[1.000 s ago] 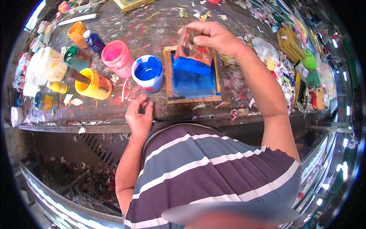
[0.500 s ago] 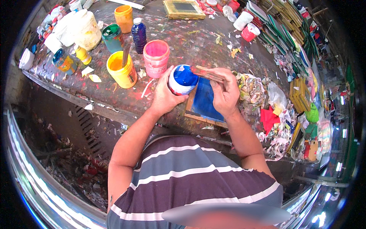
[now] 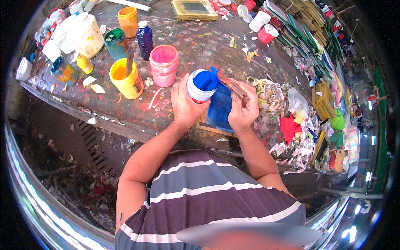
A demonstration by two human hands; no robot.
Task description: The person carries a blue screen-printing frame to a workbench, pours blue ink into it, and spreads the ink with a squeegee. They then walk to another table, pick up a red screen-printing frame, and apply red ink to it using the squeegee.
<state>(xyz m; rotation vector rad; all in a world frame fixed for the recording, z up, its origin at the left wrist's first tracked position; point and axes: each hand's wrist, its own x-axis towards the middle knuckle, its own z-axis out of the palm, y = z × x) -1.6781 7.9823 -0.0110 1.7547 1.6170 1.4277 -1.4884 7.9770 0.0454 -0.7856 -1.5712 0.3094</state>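
Note:
My left hand (image 3: 187, 106) is wrapped round a white tub of blue paint (image 3: 202, 81), raised over a wooden-framed screen smeared blue (image 3: 220, 114). Closed on a paint-stained wooden squeegee (image 3: 233, 85), my right hand (image 3: 244, 106) is just right of the tub. The squeegee slants, its blue-loaded end at the tub's rim. Left of the tub stand a pink bucket (image 3: 163, 66) and a yellow bucket with a stick in it (image 3: 127, 83).
Green (image 3: 116, 43) and orange (image 3: 128, 23) pots, a dark blue bottle (image 3: 145, 41) and white buckets (image 3: 87, 37) stand back left. A frame (image 3: 193, 10) lies at the back. Crumpled rags (image 3: 271, 96), yellow frames (image 3: 323, 100) and stacked boards (image 3: 296, 33) line the right.
My left hand has risen from the table edge to take hold of the blue paint tub. My right hand has brought the squeegee from the screen to the tub. The view has also shifted.

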